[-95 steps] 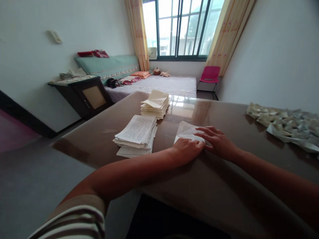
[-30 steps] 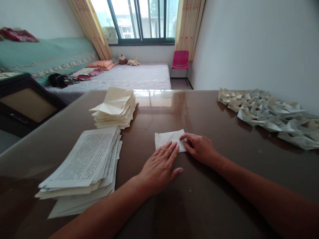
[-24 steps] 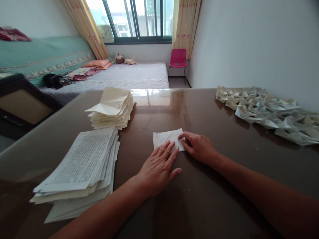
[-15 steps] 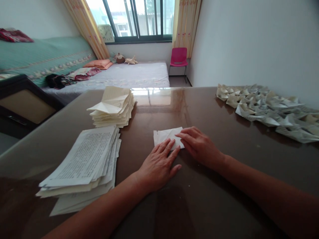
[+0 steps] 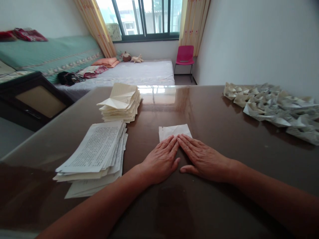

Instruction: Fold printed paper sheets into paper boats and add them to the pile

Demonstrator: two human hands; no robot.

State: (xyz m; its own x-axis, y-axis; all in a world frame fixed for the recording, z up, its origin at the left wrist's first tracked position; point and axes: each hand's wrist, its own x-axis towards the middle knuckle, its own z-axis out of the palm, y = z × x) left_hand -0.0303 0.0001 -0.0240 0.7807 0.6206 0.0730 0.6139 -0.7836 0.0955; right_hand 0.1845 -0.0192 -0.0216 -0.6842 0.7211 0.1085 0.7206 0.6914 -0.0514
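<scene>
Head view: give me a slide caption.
Left hand and right hand rest on a white paper, printed sheets on the left, folded paper shapes on the right.

No readable text
Marks on the stacked white paper sheets [image 5: 91, 149] and folded white paper [image 5: 173, 130] are too small.

A bedroom in a home is indicated by the pale-covered bed [image 5: 152, 71], on which orange pillows [image 5: 106, 62] and what look like soft toys [image 5: 137, 59] are laid, beyond the far edge of the brown table [image 5: 209, 114]. The window [image 5: 149, 20] beyond is framed by patterned curtains [image 5: 193, 25], and a clock [image 5: 114, 32] is set at its lower left corner. A dark cabinet [image 5: 40, 99] is placed past the table's left edge.
</scene>
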